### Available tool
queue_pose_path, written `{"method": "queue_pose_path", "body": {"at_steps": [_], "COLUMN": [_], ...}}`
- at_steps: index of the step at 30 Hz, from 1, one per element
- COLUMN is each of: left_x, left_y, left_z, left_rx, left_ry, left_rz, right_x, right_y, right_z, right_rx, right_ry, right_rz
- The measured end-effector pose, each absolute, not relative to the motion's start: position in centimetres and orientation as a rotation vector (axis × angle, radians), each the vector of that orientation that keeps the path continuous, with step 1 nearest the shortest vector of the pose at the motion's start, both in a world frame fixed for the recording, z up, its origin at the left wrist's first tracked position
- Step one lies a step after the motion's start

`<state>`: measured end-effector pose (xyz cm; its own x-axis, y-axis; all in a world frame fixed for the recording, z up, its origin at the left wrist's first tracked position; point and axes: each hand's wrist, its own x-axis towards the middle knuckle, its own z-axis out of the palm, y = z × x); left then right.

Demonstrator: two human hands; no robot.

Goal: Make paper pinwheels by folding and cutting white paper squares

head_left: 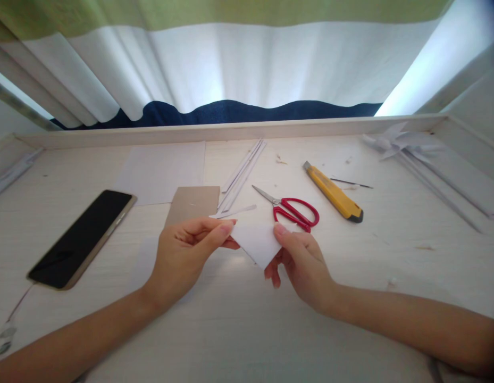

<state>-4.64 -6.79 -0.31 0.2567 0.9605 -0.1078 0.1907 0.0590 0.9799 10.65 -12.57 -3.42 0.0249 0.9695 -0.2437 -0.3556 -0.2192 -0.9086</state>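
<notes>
A small piece of white paper (258, 242), triangular in outline with one corner pointing down, is stretched between my two hands above the table. My left hand (191, 247) pinches its left corner between thumb and forefinger. At the right corner my right hand (300, 258) grips it, thumb on top and fingers curled underneath. Just behind the paper lie scissors with red handles (298, 210), their blades almost closed. A brown piece of card (194, 205) is partly covered by my left hand, and a thin curled paper strip (241, 210) lies beside it.
A black-screened phone (83, 236) with a cord lies at left. Behind are a white sheet (167, 170) and folded paper strips (242, 173). A yellow box cutter (332, 191) and a thin dark stick (352, 183) lie right of the scissors. A paper pinwheel (402, 141) rests far right.
</notes>
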Motion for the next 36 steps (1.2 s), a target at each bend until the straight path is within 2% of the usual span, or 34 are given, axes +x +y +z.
{"method": "queue_pose_path", "body": {"at_steps": [10, 20, 30, 36], "left_x": [-4.8, -4.7, -4.3, -4.4], "left_y": [-6.4, -5.7, -6.7, -6.7], "left_z": [-1.0, -0.2, 1.0, 1.0], "left_rx": [1.248, 1.130, 1.155, 1.180], "left_ry": [1.119, 1.034, 0.910, 0.911], "left_rz": [0.807, 0.453, 0.100, 0.186], "right_x": [11.1, 13.2, 13.8, 14.5], "right_y": [-11.6, -10.1, -9.5, -9.0], "right_z": [-3.3, -2.2, -1.7, -1.8], "right_rx": [-1.068, -1.191, -1.212, -1.236], "right_ry": [-0.651, -0.913, -1.052, -1.059], "right_rz": [1.369, 1.174, 1.153, 1.195]}}
